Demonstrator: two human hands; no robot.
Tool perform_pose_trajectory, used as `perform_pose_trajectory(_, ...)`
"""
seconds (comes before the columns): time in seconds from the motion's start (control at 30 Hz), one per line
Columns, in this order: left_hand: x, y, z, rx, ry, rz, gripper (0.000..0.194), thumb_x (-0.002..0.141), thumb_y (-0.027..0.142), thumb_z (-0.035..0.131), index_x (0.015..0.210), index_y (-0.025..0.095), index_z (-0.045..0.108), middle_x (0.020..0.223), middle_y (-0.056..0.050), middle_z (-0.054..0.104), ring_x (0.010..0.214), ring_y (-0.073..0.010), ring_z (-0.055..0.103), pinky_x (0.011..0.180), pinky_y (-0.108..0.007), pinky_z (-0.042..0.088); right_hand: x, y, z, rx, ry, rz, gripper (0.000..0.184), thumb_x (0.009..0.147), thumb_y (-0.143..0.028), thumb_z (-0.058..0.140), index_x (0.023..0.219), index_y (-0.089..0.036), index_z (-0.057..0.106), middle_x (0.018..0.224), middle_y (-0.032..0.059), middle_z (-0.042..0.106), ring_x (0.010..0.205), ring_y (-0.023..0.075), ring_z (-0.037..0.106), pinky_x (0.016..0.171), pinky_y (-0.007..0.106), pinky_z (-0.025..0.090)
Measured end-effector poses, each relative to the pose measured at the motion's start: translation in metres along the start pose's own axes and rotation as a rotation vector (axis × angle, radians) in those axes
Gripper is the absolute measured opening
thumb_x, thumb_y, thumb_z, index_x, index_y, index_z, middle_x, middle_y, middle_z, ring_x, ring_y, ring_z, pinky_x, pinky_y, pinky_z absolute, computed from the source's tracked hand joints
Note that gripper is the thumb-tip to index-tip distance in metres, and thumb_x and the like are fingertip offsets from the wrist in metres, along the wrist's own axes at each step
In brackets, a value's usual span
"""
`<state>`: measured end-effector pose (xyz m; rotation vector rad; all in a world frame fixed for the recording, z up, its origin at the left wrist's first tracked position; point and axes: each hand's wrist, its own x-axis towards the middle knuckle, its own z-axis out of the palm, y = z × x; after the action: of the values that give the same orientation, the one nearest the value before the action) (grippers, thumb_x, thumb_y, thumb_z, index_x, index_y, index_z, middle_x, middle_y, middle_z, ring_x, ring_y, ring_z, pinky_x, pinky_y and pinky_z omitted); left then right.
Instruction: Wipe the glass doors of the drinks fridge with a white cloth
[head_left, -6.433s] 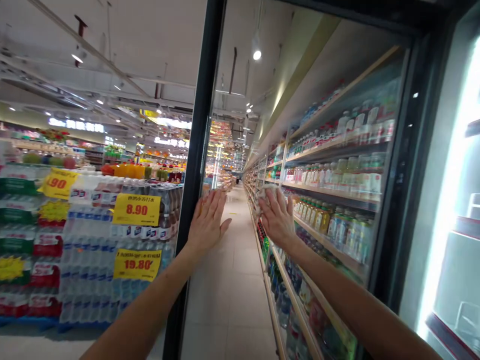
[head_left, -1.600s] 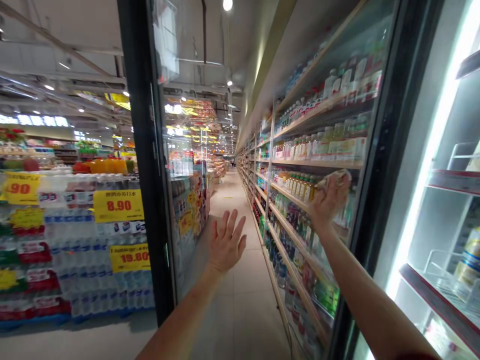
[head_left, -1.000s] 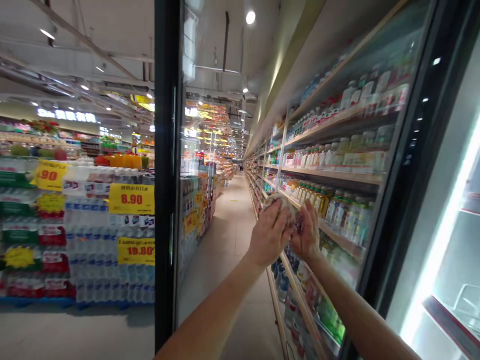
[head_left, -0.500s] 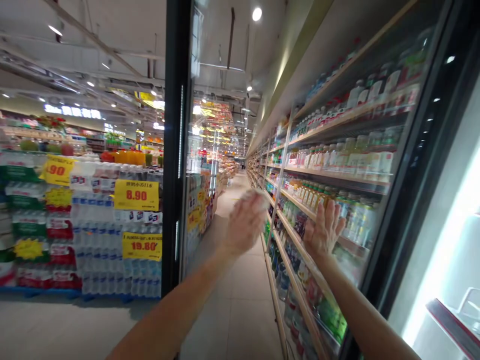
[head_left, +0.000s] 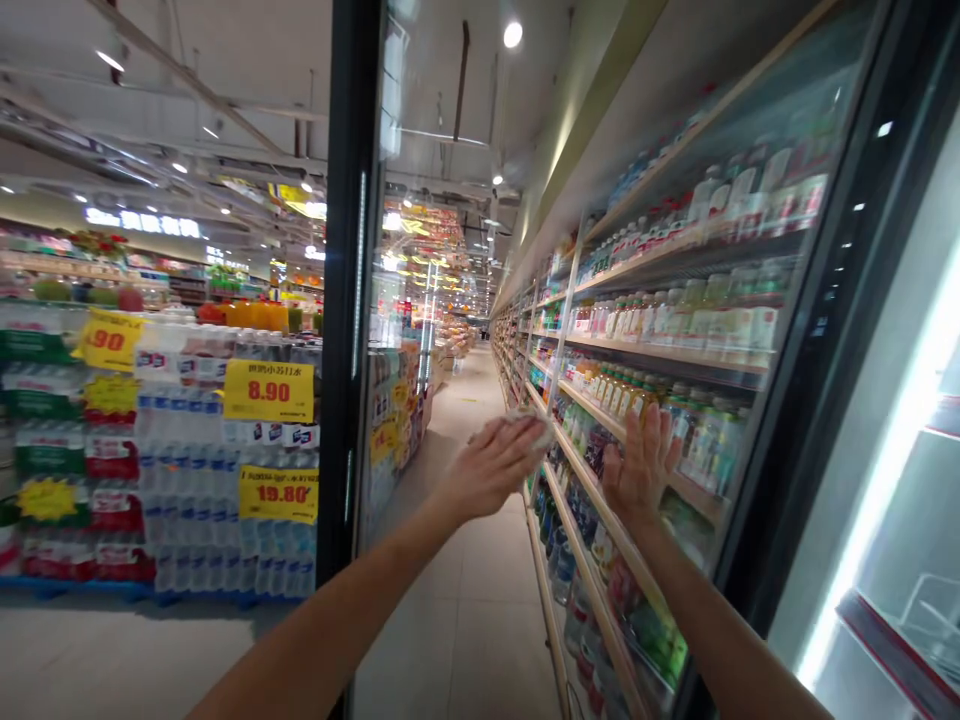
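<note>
A glass door with a black frame [head_left: 351, 250] stands in front of me, and the aisle and drink shelves show through or in its pane. My left hand [head_left: 491, 470] lies on the pane with its fingers pressed over a pale cloth [head_left: 541, 430], which shows past the fingertips. Most of the cloth is hidden under that hand. Further right, my right hand [head_left: 637, 465] is raised with fingers stretched upward and palm toward the glass. It holds nothing. Whether its palm touches the pane, I cannot tell.
Shelves of bottled drinks [head_left: 675, 310] run along the right. At the far right is a lit cooler interior [head_left: 862, 560]. Stacked water packs [head_left: 202, 480] with yellow price signs [head_left: 268, 390] stand on the left. Tiled floor [head_left: 457, 620] stretches down the aisle.
My left hand has slid right and slightly down across the glass with the cloth, its fingers now pointing more to the right. My right hand has hardly moved.
</note>
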<state>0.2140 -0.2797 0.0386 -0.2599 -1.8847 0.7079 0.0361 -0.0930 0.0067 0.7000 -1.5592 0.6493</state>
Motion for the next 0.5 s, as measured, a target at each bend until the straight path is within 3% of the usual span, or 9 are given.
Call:
perform_pose_trajectory(0.03, 0.002, -0.006, -0.002, 0.012, 0.015, -0.092, 0.044, 0.084, 0.024, 0.041, 0.128, 0.026, 0.04, 0.141, -0.003, 0.035, 0.134, -0.0171, 0.022, 0.109, -0.036, 0.019, -0.001, 0.001, 0.0, 0.002, 0.0, -0.003, 0.06, 0.084, -0.033, 0.04, 0.14, -0.02, 0.022, 0.145, 0.0134, 0.024, 0.135, 0.0292, 0.018, 0.104, 0.055, 0.017)
perform_pose_trajectory(0.13, 0.013, -0.033, -0.012, 0.083, 0.189, -0.591, 0.043, 0.084, 0.024, 0.041, 0.127, 0.021, 0.041, 0.144, -0.011, 0.028, 0.135, -0.0239, 0.019, 0.108, -0.046, 0.02, -0.002, 0.002, 0.001, -0.004, 0.003, 0.001, 0.059, 0.084, -0.033, 0.039, 0.139, -0.021, 0.023, 0.145, 0.0134, 0.025, 0.135, 0.0292, 0.017, 0.104, 0.055, 0.017)
perform_pose_trajectory(0.17, 0.017, -0.038, -0.013, 0.092, 0.226, -0.677, 0.044, 0.084, 0.025, 0.041, 0.128, 0.019, 0.041, 0.145, -0.012, 0.025, 0.135, -0.0259, 0.017, 0.107, -0.048, 0.019, -0.002, 0.003, 0.002, -0.008, 0.006, 0.003, 0.059, 0.084, -0.033, 0.039, 0.139, -0.021, 0.024, 0.145, 0.0135, 0.025, 0.135, 0.029, 0.017, 0.104, 0.055, 0.017)
perform_pose_trajectory(0.2, 0.019, -0.037, -0.013, 0.087, 0.24, -0.682, 0.045, 0.084, 0.024, 0.041, 0.128, 0.018, 0.04, 0.145, -0.013, 0.024, 0.135, -0.0267, 0.015, 0.107, -0.049, 0.019, -0.002, 0.003, 0.002, -0.011, 0.008, 0.001, 0.058, 0.084, -0.032, 0.039, 0.139, -0.02, 0.024, 0.145, 0.0136, 0.025, 0.135, 0.0289, 0.017, 0.104, 0.055, 0.016)
perform_pose_trajectory(0.23, 0.019, -0.032, -0.012, 0.067, 0.223, -0.594, 0.045, 0.084, 0.024, 0.041, 0.128, 0.018, 0.039, 0.145, -0.012, 0.025, 0.136, -0.0261, 0.015, 0.108, -0.048, 0.018, -0.002, 0.003, 0.002, -0.012, 0.01, -0.003, 0.058, 0.084, -0.032, 0.039, 0.139, -0.02, 0.024, 0.145, 0.0137, 0.025, 0.135, 0.0287, 0.017, 0.105, 0.055, 0.016)
perform_pose_trajectory(0.33, 0.01, -0.009, -0.007, -0.023, 0.109, -0.117, 0.043, 0.083, 0.022, 0.04, 0.126, 0.027, 0.041, 0.14, 0.0, 0.036, 0.135, -0.0139, 0.02, 0.109, -0.034, 0.021, -0.002, 0.003, 0.002, -0.007, 0.001, -0.006, 0.058, 0.083, -0.032, 0.04, 0.138, -0.02, 0.026, 0.145, 0.0137, 0.026, 0.135, 0.0288, 0.017, 0.105, 0.054, 0.016)
perform_pose_trajectory(0.37, 0.008, -0.007, -0.007, -0.039, 0.089, -0.032, 0.043, 0.083, 0.021, 0.04, 0.125, 0.03, 0.041, 0.138, 0.004, 0.039, 0.134, -0.0106, 0.022, 0.109, -0.03, 0.022, -0.002, 0.002, 0.002, -0.005, -0.001, -0.006, 0.058, 0.083, -0.032, 0.04, 0.138, -0.019, 0.026, 0.145, 0.0137, 0.026, 0.135, 0.029, 0.018, 0.105, 0.054, 0.016)
perform_pose_trajectory(0.43, 0.007, -0.019, -0.01, -0.029, 0.106, -0.077, 0.044, 0.083, 0.021, 0.04, 0.126, 0.029, 0.041, 0.14, 0.002, 0.036, 0.134, -0.0126, 0.02, 0.11, -0.033, 0.021, -0.002, 0.002, 0.001, -0.002, -0.007, 0.001, 0.058, 0.083, -0.032, 0.04, 0.138, -0.02, 0.026, 0.145, 0.0136, 0.026, 0.135, 0.029, 0.017, 0.105, 0.055, 0.016)
perform_pose_trajectory(0.5, 0.012, -0.044, -0.017, 0.013, 0.182, -0.33, 0.046, 0.083, 0.02, 0.04, 0.129, 0.019, 0.037, 0.145, -0.011, 0.025, 0.136, -0.0237, 0.013, 0.108, -0.048, 0.018, -0.001, 0.001, 0.001, 0.002, 0.0, 0.003, 0.058, 0.083, -0.031, 0.04, 0.139, -0.02, 0.025, 0.145, 0.0135, 0.025, 0.135, 0.0288, 0.017, 0.105, 0.055, 0.016)
